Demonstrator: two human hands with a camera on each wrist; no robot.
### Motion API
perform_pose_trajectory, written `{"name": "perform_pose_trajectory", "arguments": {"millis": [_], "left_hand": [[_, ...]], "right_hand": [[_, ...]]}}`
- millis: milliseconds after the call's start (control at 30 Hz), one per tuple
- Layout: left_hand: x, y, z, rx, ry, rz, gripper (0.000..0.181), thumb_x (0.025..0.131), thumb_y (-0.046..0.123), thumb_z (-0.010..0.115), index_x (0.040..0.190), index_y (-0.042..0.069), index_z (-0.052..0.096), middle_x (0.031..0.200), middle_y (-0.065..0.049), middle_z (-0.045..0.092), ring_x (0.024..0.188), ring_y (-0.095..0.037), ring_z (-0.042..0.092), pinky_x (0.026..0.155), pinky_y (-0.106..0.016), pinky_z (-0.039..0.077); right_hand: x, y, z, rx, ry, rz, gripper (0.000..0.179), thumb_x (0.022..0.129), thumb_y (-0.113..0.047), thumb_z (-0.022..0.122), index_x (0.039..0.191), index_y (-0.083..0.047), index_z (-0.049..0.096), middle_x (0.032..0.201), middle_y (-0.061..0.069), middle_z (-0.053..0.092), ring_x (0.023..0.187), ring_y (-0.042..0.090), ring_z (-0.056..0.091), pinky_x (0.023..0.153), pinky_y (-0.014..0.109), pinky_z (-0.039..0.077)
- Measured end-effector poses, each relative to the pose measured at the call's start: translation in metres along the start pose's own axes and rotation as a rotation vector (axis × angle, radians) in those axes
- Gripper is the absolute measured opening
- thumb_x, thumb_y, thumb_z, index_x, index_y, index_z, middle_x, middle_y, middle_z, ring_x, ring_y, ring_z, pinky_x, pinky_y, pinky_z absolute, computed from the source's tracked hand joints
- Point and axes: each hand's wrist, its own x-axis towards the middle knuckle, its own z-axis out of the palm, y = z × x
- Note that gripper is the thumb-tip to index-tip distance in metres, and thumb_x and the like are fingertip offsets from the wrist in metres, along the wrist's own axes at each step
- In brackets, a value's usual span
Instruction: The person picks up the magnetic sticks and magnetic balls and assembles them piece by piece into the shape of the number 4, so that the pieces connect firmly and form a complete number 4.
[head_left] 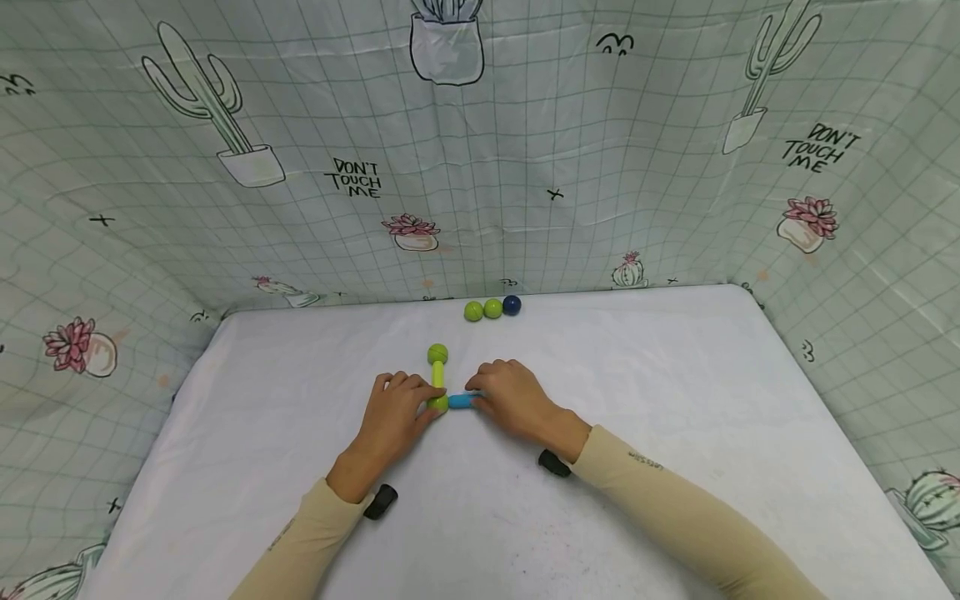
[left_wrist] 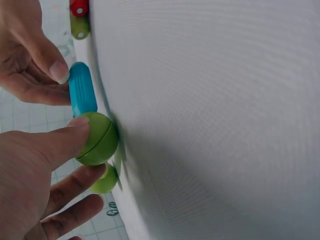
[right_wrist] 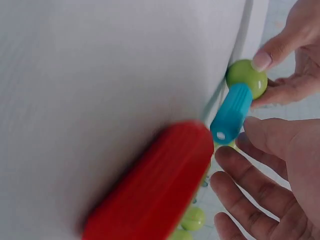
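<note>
My left hand (head_left: 392, 417) pinches a green ball (left_wrist: 102, 142) between thumb and fingers, low over the white table. From that ball a yellow-green rod (head_left: 438, 373) runs away from me to a second green ball (head_left: 437, 354). A blue rod (right_wrist: 232, 112) points right from the held ball, its near end meeting it. At the rod's other end, my right hand (head_left: 516, 400) holds it between thumb and fingertips; its remaining fingers are spread. The right wrist view shows a hole in the rod's free end.
Two green balls (head_left: 473, 311) (head_left: 492, 308) and a dark blue ball (head_left: 512, 305) sit in a row at the table's back edge. A red rod (right_wrist: 155, 185) lies near my right wrist, with an olive-green rod (left_wrist: 80, 26) beside it. A patterned cloth (head_left: 510, 167) hangs behind.
</note>
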Motion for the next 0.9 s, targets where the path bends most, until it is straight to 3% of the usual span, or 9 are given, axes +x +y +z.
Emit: {"name": "perform_pose_trajectory", "arguments": {"millis": [433, 900], "left_hand": [[0.000, 0.002, -0.001, -0.017, -0.017, -0.040, 0.029, 0.088, 0.020, 0.088, 0.116, 0.017, 0.082, 0.106, -0.002, 0.076, 0.105, -0.026, 0.065, 0.102, -0.051, 0.045], [0.000, 0.000, 0.001, -0.034, -0.021, -0.050, 0.029, 0.088, 0.020, 0.088, 0.116, 0.017, 0.082, 0.107, -0.002, 0.076, 0.106, -0.026, 0.065, 0.101, -0.051, 0.045]], "right_hand": [[-0.003, 0.030, -0.024, -0.050, 0.038, 0.062, 0.028, 0.094, -0.012, 0.082, 0.121, -0.005, 0.077, 0.119, 0.010, 0.075, 0.107, 0.029, 0.070, 0.094, 0.044, 0.058], [0.004, 0.067, -0.030, -0.144, 0.041, 0.118, 0.042, 0.094, -0.013, 0.083, 0.133, -0.002, 0.071, 0.135, 0.018, 0.068, 0.120, 0.036, 0.067, 0.102, 0.051, 0.055]]}}
